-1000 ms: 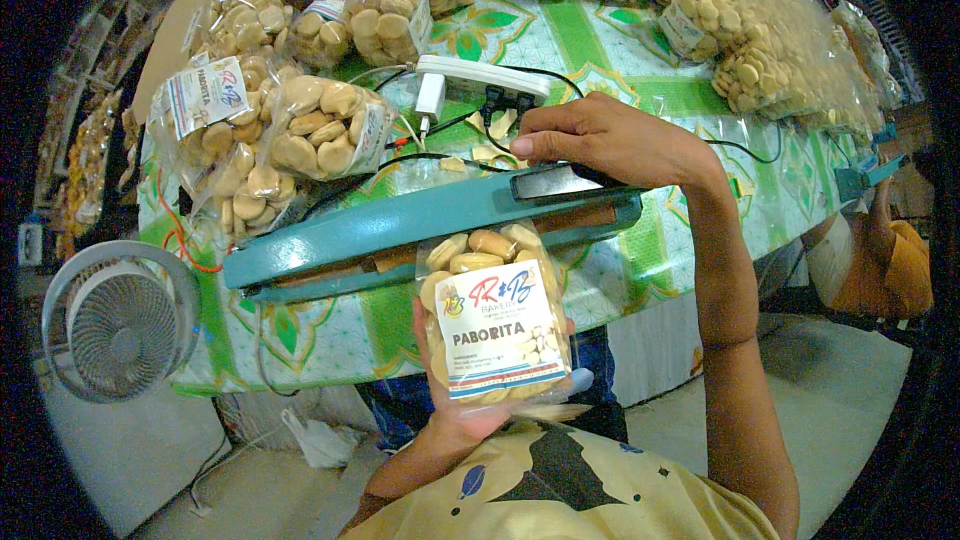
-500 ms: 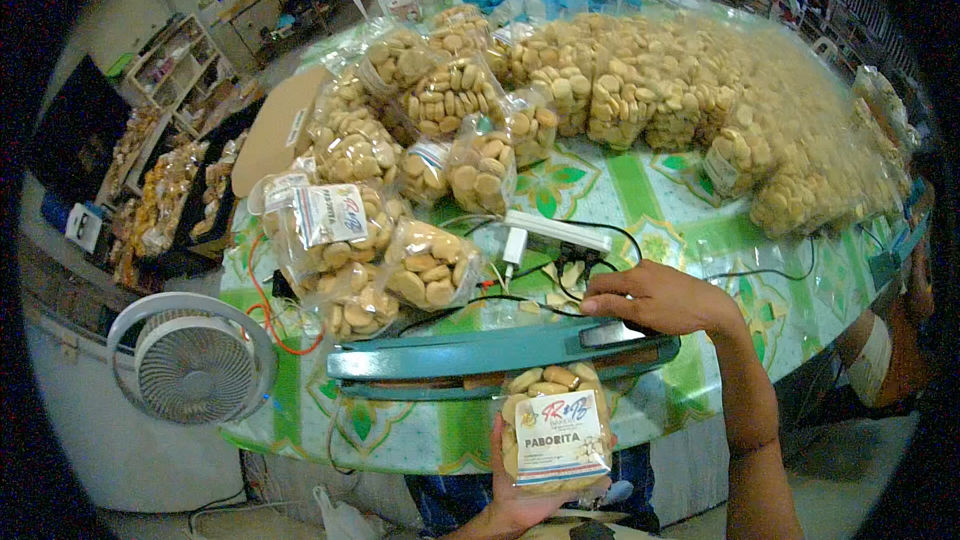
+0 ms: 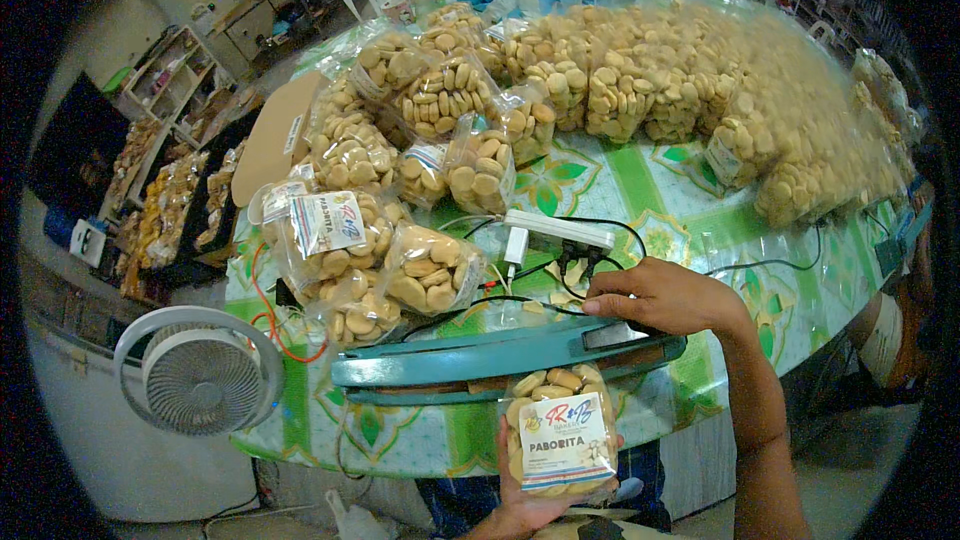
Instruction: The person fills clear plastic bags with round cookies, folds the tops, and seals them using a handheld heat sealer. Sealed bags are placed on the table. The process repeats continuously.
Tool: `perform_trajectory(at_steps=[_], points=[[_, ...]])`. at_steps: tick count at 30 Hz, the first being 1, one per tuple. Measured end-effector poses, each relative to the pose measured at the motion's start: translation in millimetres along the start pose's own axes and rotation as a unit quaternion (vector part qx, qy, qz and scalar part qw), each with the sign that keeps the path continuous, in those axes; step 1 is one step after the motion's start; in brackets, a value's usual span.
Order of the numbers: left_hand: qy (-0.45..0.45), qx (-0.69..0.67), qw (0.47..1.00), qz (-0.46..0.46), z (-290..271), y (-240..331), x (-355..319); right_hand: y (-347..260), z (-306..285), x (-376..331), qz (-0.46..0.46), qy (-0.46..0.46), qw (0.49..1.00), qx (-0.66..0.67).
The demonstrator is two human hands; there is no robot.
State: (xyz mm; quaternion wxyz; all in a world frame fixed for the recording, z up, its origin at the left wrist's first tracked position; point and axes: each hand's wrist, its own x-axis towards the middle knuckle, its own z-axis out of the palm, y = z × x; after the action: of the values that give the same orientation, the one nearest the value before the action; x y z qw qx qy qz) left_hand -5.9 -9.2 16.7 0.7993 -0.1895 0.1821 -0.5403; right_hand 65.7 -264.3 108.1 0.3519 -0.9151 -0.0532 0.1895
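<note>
A clear plastic bag of round, pale cookies (image 3: 562,440) with a white label is in my left hand (image 3: 525,508), held upright from below and behind. Its top edge reaches between the jaws of a long blue-green heat sealer (image 3: 460,357) that lies across the table's near side. My right hand (image 3: 655,298) is closed over the metal-tipped right end of the sealer's upper arm, pressing on it. The lower arm shows just beneath the upper one. Most of my left fingers are hidden behind the bag.
Several filled cookie bags (image 3: 430,265) are heaped beyond the sealer on the left, and a large mass of them (image 3: 640,90) spans the far side. A power strip (image 3: 558,229) with cables lies behind the sealer. A round fan (image 3: 200,370) stands at the left.
The view has shifted slightly. My left hand still holds the bag at the sealer, and my right hand stays on the sealer's arm.
</note>
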Motion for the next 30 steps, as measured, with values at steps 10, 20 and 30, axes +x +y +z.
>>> perform_trajectory(at_steps=[10,20,30], points=[[0.101,0.076,0.991,0.053,11,-2,2,7,6,0,-0.004,0.031,0.999,0.009],[0.010,0.108,0.994,0.019,-12,7,3,-13,26,-15,-0.083,0.378,0.902,-0.191],[-0.090,0.120,0.989,0.012,-46,21,-2,-94,46,-54,-0.344,0.413,0.832,-0.138]])
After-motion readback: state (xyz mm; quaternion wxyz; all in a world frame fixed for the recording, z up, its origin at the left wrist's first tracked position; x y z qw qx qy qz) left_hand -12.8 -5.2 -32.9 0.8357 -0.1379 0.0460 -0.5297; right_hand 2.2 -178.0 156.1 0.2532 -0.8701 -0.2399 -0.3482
